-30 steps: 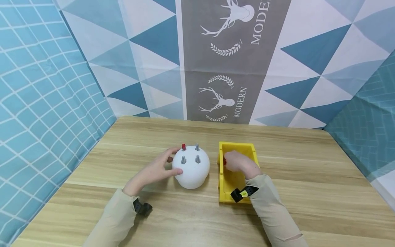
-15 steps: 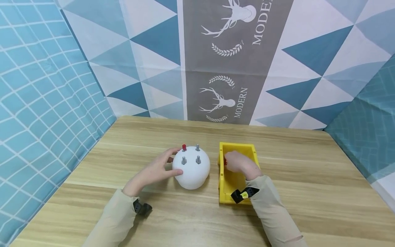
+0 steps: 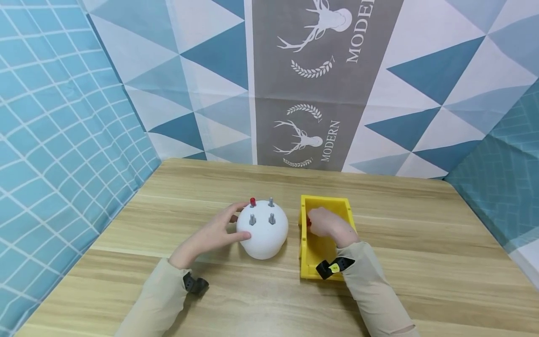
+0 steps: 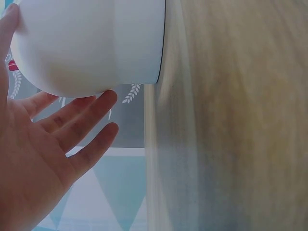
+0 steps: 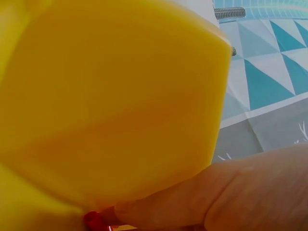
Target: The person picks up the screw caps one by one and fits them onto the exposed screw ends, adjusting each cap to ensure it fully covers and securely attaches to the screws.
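Note:
A white dome (image 3: 263, 238) stands on the table, several upright metal bolts (image 3: 272, 218) on its top. One bolt, back left, wears a small red cap (image 3: 252, 202). My left hand (image 3: 216, 231) holds the dome's left side, thumb in front and fingers behind; in the left wrist view fingertips (image 4: 109, 98) touch its curve. My right hand (image 3: 326, 222) reaches down inside a yellow bin (image 3: 311, 271), near its left wall. One digit touches a small red piece (image 5: 95, 221) in the bin's corner; the other fingers are hidden, so whether they pinch it is unclear.
The bin stands a short gap right of the dome on the wooden table (image 3: 404, 262). A patterned cloth wall (image 3: 219, 107) rises behind the table's back edge, and a blue grid-patterned cloth (image 3: 67, 140) hangs at the left.
Both hands keep nearly the same places. The whole head view has shifted slightly; nothing else visibly differs.

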{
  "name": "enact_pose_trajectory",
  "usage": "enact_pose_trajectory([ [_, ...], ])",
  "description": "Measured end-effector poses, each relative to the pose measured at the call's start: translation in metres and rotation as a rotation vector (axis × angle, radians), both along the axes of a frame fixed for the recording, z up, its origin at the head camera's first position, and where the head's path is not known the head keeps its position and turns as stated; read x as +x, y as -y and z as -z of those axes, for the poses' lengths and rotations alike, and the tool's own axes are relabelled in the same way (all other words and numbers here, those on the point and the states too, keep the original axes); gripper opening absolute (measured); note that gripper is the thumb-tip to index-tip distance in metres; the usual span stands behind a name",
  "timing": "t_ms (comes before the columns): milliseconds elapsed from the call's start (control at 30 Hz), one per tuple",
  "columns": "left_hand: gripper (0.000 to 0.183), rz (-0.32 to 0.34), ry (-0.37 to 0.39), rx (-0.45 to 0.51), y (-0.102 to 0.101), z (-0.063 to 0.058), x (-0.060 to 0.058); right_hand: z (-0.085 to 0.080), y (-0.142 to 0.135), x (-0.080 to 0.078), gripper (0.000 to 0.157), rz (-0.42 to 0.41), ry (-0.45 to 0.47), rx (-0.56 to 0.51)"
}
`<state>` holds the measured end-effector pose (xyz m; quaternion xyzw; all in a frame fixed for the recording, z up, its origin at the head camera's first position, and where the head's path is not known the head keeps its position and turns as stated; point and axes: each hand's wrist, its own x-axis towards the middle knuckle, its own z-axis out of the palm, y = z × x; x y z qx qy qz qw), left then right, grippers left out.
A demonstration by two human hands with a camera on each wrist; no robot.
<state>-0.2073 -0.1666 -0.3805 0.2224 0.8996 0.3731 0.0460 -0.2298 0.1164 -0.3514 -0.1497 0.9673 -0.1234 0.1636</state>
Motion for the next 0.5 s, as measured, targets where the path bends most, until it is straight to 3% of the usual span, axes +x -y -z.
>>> enact_pose_trajectory([
  [300,0.08,-0.005,0.011,-0.01,-0.0005,-0.0001,0.0005,0.0014,0.0008,-0.0019,0.013,0.007,-0.029,0.006],
  [500,0.081,-0.002,0.004,-0.006,0.0005,0.0008,-0.0001,-0.0001,0.0003,-0.0019,0.005,-0.008,-0.051,0.021],
])
